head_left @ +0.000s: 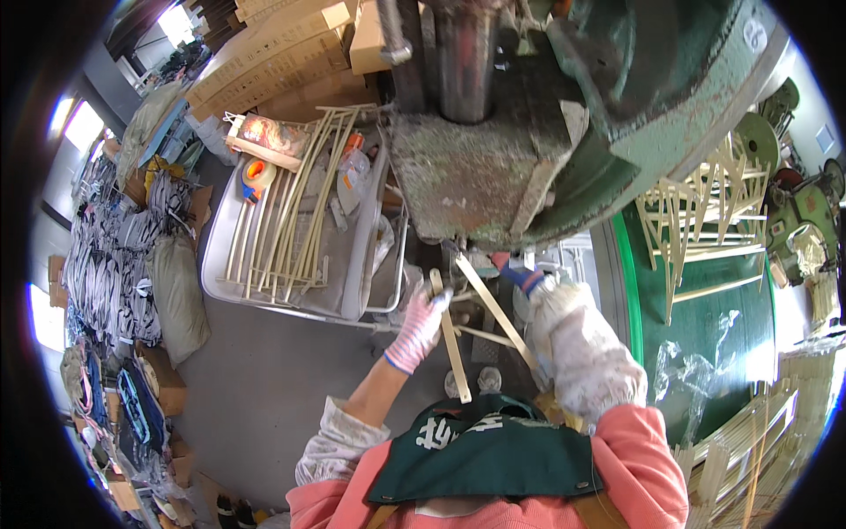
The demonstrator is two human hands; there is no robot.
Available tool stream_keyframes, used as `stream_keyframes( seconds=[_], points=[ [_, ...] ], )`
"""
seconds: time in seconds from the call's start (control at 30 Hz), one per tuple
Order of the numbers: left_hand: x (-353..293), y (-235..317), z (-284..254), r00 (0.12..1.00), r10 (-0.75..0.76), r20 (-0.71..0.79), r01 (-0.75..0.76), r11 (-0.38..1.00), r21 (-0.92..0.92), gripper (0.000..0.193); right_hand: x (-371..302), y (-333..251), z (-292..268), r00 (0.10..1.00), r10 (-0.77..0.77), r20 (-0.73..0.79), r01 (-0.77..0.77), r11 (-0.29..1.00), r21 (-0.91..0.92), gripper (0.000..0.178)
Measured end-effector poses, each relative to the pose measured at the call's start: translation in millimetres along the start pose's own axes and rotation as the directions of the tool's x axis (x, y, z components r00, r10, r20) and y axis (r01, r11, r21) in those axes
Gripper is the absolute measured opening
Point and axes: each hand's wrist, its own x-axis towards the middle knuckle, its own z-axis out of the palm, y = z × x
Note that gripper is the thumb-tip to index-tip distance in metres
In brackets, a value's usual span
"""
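Note:
My left hand (418, 333), in a pink-and-white striped glove, closes on a flat pale bar (453, 351) with small holes at its ends. That bar slants down toward my apron. My right hand (526, 280), with blue and reddish glove parts showing, reaches under the head of a green machine press (476, 176). Its fingers are mostly hidden, so I cannot see what they hold. Between my hands, a second flat pale bar (498, 314) runs slantwise from below the press head toward my right forearm. A third pale bar (485, 336) lies lower, partly covered.
At the left, a white tub (216, 256) on a metal frame holds several long pale bars and a tape dispenser (257, 178). Cardboard boxes (264, 70) stack behind it. On the right, assembled pale frames (705, 212) stand on a green table (696, 335). Bundled material (115, 256) lines the far left.

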Motion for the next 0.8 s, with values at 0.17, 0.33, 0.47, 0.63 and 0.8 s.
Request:
stream_keyframes(
  seconds=[0.17, 0.33, 0.47, 0.63, 0.8],
  points=[
    [-17, -18, -29, 0.992, 0.127, -0.022, -0.105, 0.894, 0.435, 0.022, 0, -3, 7, 0.999, -0.026, 0.040, 0.027, 0.999, -0.022, 0.022],
    [-31, -18, -44, 0.983, 0.151, -0.104, -0.094, 0.903, 0.419, 0.016, -1, 17, -32, 0.984, -0.039, 0.176, 0.080, 0.970, -0.231, 0.025],
    [-37, -12, -53, 0.971, 0.176, -0.164, -0.119, 0.943, 0.312, 0.016, -11, 28, -72, 0.990, 0.132, 0.045, -0.112, 0.947, -0.301, 0.026],
    [-37, -8, -55, 0.956, 0.191, -0.222, -0.124, 0.951, 0.284, 0.015, -17, 32, -83, 0.975, 0.220, 0.033, -0.201, 0.934, -0.295, 0.026],
    [-35, -6, -54, 0.949, 0.176, -0.262, -0.103, 0.957, 0.271, 0.012, 5, 26, -48, 0.974, 0.187, 0.131, -0.159, 0.967, -0.199, 0.027]
  ],
)
